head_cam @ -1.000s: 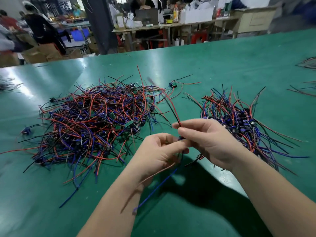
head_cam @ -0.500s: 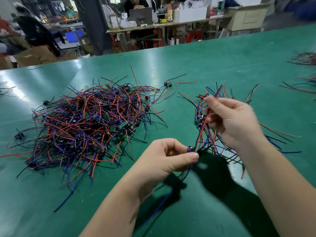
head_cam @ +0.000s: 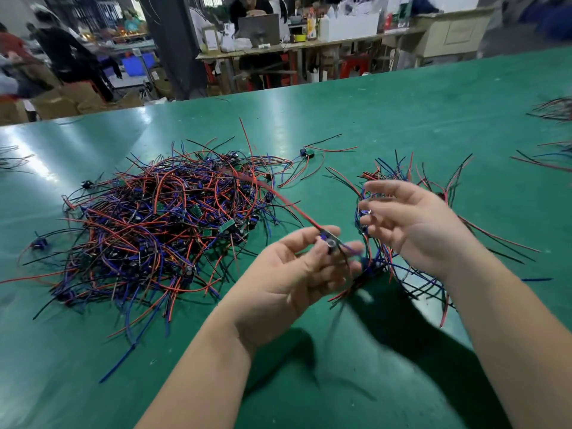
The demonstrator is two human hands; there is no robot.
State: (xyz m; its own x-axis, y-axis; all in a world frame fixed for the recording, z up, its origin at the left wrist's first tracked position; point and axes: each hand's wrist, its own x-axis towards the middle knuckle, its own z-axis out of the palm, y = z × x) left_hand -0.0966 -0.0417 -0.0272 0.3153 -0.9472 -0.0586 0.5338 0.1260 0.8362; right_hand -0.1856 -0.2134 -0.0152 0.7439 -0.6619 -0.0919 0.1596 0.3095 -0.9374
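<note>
Pinching a small wired part point(head_cam: 330, 243) between thumb and fingertips of the left grip point(head_cam: 288, 274), palm turned up, a little above the green surface point(head_cam: 387, 119). Blurred by motion at the fingertips, so no telling exactly how each finger closes.

Running up and to the left from that part, a red wire point(head_cam: 278, 196), out over the near edge of the big pile of wires point(head_cam: 161, 224). Poking out to the right of the fingertips, a short blue wire point(head_cam: 353, 248).

Spread and slack at the right grip point(head_cam: 414, 224): fingers apart, slightly bent, holding nothing. Hovering over the smaller pile of wires point(head_cam: 387, 171), near the left grip but not touching it.

Between the two piles and further back, a lone part point(head_cam: 307, 153) with red and black leads, flat on the surface and apart from both heaps. At the far right edge, more loose wires point(head_cam: 554, 109), well away from both grips. Beyond the surface, cluttered work tables and people, too blurred to make out further.
</note>
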